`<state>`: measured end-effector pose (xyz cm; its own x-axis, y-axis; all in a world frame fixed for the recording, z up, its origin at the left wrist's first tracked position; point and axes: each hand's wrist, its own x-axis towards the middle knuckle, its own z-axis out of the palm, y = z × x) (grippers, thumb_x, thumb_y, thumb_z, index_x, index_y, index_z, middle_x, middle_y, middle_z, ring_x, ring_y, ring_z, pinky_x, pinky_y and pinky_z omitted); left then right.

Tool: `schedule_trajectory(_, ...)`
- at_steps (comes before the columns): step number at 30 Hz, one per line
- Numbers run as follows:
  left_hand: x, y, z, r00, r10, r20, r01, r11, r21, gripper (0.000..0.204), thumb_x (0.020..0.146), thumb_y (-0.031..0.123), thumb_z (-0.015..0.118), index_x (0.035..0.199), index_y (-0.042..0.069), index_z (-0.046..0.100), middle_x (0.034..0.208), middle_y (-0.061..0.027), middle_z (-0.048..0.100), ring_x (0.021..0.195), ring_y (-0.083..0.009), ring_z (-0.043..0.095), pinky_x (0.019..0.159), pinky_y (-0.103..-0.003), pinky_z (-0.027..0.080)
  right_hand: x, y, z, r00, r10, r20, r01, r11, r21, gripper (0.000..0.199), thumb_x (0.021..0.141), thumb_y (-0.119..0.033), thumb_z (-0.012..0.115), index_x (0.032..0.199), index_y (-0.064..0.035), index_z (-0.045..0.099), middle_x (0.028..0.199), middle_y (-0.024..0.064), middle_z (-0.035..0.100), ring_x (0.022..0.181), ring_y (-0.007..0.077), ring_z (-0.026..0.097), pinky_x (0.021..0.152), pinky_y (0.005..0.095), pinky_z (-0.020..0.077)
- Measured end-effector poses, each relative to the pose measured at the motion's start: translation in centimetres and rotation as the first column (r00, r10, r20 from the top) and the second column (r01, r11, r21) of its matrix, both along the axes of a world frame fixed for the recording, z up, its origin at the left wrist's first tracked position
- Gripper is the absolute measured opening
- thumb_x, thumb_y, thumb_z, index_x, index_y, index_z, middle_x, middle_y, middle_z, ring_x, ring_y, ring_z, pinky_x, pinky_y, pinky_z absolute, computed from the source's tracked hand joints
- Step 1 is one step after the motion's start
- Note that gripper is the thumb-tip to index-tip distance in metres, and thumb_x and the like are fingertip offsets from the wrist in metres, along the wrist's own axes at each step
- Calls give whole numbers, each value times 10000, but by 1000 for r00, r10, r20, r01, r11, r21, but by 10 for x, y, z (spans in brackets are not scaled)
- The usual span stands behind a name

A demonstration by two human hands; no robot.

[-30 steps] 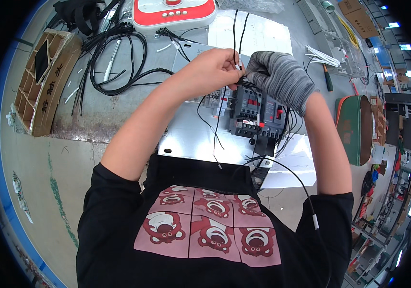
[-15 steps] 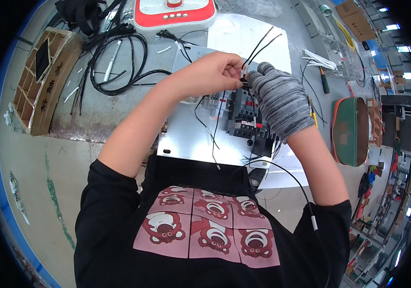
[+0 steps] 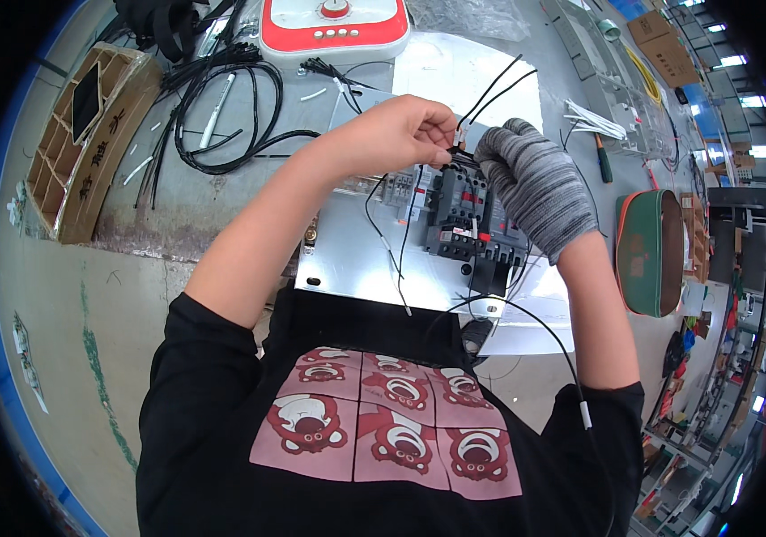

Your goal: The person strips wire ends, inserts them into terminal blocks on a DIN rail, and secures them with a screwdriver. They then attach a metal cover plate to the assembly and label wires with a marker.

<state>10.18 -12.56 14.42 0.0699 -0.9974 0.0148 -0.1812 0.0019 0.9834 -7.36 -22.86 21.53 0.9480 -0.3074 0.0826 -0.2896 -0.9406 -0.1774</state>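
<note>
Nearest, at 6 o'clock in the view, is a black shirt [image 3: 204,430] with pink bear pictures. Just beyond its hem, toward 12, comes the near edge of a metal plate [image 3: 356,259]; bare metal shows between its left edge and the dark switches [image 3: 455,201] at 2 o'clock. Above these, toward 1 o'clock, are the black wires [image 3: 463,155], two ends pointing up. The left hand [image 3: 401,134] pinches them in a narrow grip. The gloved right hand [image 3: 535,183] curls just beside them; I cannot tell whether its grip holds anything.

The switches' small labels are unreadable. Dark handwriting marks the brown tray [image 3: 79,215] at 10 o'clock, where a phone [image 3: 88,103] lies.

The grey counter [image 3: 173,201] has a stained near edge and carries a coiled cable [image 3: 269,112] at 11, a screwdriver [image 3: 604,161] at 2 and a red-and-white machine [image 3: 298,49] near 12. Farther off, at 2, are bright windows [image 3: 753,101].
</note>
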Motion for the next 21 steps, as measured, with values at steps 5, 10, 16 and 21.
schedule_trajectory(5, 2, -1, -5, 999, -14, -43, 12, 999, -39, 124, 812, 18, 641, 907, 3, 562, 790, 1, 564, 752, -79, 541, 740, -252, 476, 7, -23, -2, 995, 96, -26, -94, 994, 56, 126, 830, -66, 635, 951, -31, 644, 923, 148, 612, 838, 335, 619, 740, 390, 511)
schedule_trajectory(10, -1, -4, -13, 995, 18, -99, -20, 1000, -19, 154, 824, 11, 632, 963, -10, 570, 819, -5, 559, 764, -83, 531, 734, -256, 476, 15, -34, -2, 980, 154, -123, -144, 986, 83, 121, 821, -70, 636, 931, -23, 657, 889, 137, 615, 810, 329, 614, 739, 385, 511)
schedule_trajectory(16, -8, -1, -9, 995, 66, -75, -68, 997, -22, 135, 831, 17, 639, 948, -20, 584, 808, -13, 569, 757, -92, 538, 723, -264, 481, 18, -23, -7, 975, 58, -214, -41, 996, 83, 234, 767, -190, 724, 904, -18, 644, 807, 144, 636, 777, 314, 623, 719, 370, 514)
schedule_trajectory(21, -10, 3, -9, 990, 134, 35, -132, 990, -53, 122, 837, 30, 639, 935, -21, 589, 790, -32, 590, 743, -106, 547, 710, -279, 479, 20, -8, -22, 972, -134, -192, 169, 970, 177, 265, 752, -239, 734, 871, -27, 628, 765, 154, 650, 721, 333, 626, 687, 390, 512)
